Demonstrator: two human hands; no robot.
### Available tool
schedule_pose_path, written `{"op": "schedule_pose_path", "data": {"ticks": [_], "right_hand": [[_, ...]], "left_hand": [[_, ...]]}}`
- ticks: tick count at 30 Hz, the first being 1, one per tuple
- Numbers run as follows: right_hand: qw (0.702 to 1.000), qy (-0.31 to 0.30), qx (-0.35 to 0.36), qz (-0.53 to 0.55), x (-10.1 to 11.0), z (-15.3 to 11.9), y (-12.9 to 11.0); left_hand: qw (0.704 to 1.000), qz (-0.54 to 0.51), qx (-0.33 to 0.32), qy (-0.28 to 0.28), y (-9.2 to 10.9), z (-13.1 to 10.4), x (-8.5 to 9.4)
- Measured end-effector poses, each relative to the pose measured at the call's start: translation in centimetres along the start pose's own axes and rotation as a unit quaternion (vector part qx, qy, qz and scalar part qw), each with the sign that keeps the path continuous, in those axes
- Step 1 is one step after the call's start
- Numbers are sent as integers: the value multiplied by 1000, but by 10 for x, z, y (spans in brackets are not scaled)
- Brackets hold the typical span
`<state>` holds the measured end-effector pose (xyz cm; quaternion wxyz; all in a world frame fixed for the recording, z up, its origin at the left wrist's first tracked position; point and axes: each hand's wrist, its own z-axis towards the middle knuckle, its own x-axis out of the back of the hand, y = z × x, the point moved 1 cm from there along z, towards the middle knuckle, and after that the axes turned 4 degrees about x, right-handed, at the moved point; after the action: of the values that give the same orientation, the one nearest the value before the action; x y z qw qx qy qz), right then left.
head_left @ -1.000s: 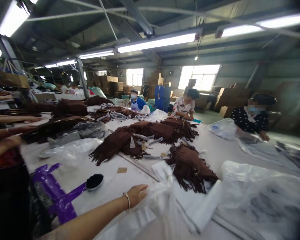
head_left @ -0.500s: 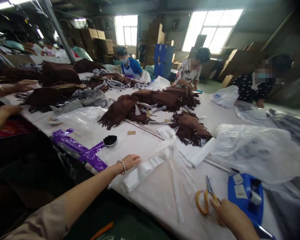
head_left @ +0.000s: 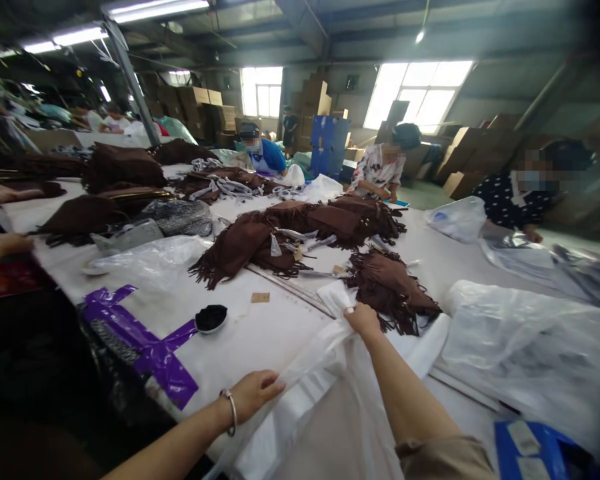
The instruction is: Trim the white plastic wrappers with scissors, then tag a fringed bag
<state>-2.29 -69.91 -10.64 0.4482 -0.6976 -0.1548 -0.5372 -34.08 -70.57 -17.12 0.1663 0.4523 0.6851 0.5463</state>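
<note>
A clear plastic bag (head_left: 325, 347) stretches between my hands over the near edge of the white table (head_left: 260, 340). My right hand (head_left: 364, 321) reaches to its far end and is closed on the gathered plastic. My left hand (head_left: 256, 395), with a bracelet at the wrist, has its fingers pinched on the bag's left side. Just beyond my right hand lie white folded plastic (head_left: 334, 295) and a bundle of brown fringed scarves (head_left: 393, 283). The bag's lower end runs out of the picture.
More brown fringed scarves (head_left: 240, 243) lie across the middle. To the left are a small dish of black material (head_left: 211, 319), a brown tag (head_left: 261, 297) and purple tape (head_left: 165, 370). On the right are a large plastic bag (head_left: 530, 340) and a blue tape dispenser (head_left: 523, 443). Co-workers surround the table.
My right hand has left the orange-handled scissors at the lower right and moved up and left onto the plastic bag. The scissors are out of sight now. My left hand appears slightly lower.
</note>
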Motion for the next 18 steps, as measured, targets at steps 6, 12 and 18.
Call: {"op": "schedule_pose_path", "data": {"ticks": [6, 12, 18], "right_hand": [[976, -21, 133, 170, 19, -54, -39], [847, -107, 241, 461, 75, -126, -148], [798, -83, 315, 508, 98, -185, -240]], "left_hand": [[981, -5, -133, 142, 63, 21, 50], [907, -253, -333, -54, 167, 9, 52], [850, -405, -292, -165, 180, -60, 59]]}}
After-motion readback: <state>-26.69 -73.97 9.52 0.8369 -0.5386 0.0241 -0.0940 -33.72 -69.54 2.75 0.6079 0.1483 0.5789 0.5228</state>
